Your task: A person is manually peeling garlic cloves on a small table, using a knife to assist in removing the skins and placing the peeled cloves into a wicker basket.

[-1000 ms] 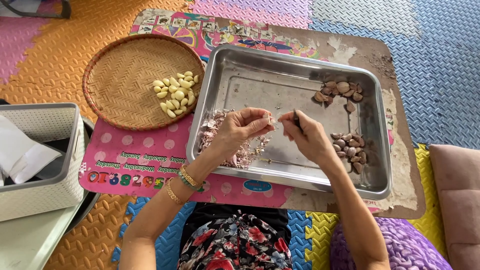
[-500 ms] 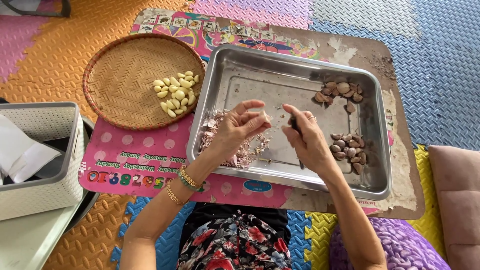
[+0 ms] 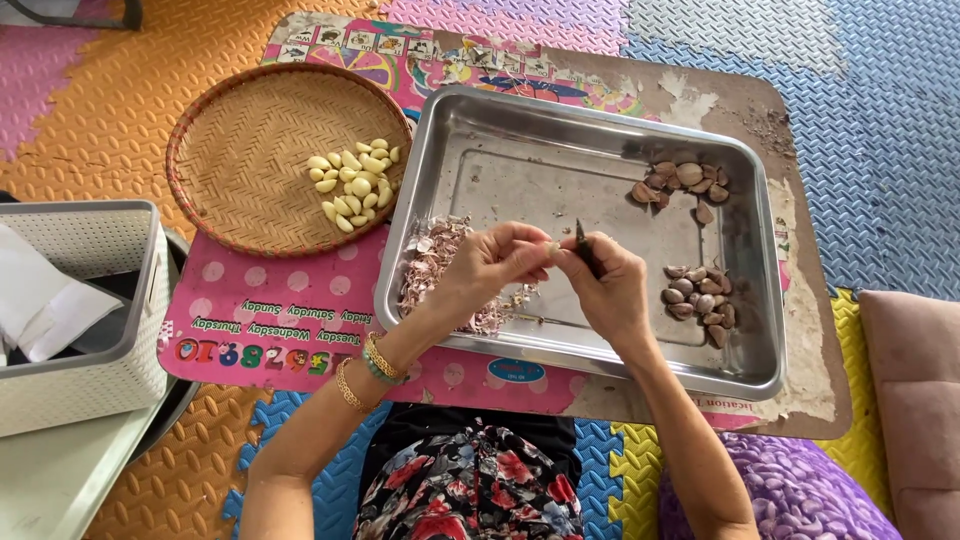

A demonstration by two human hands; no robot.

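Note:
Over a steel tray (image 3: 470, 140) my left hand (image 3: 490, 265) pinches a small garlic clove (image 3: 551, 247) at its fingertips. My right hand (image 3: 610, 285) meets it from the right and grips a small dark-bladed knife (image 3: 586, 245), blade tip pointing up beside the clove. Under my left hand lies a heap of papery garlic skins (image 3: 430, 262). Two groups of unpeeled cloves sit in the tray's right half, one at the back (image 3: 683, 183) and one nearer (image 3: 698, 295).
A round woven basket tray (image 3: 245, 150) at the left holds several peeled cloves (image 3: 352, 183). All rest on a low board with a pink printed mat (image 3: 270, 320). A white plastic basket (image 3: 85, 310) stands far left, a cushion (image 3: 915, 400) at right, foam floor tiles around.
My hands have come together again over the tray, the knife tip now up against the clove held by my left fingers; half a second ago the hands were slightly apart.

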